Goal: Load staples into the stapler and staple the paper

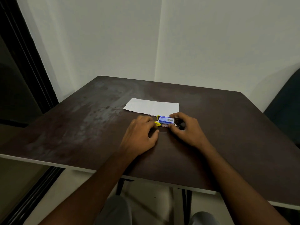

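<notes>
Two hands flank staple box point(166, 121), long axis 9-to-3 | right hand point(186, 130) fingers pinch 3 o'clock end | left hand point(139, 135) at stapler point(157, 123), 9 o'clock, grip unclear

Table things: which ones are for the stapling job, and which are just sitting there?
For the job: yellow stapler, blue staple box pinched by the right hand, white paper, left hand at the stapler.

Just there: dark table underneath, dark chair at the right.
</notes>
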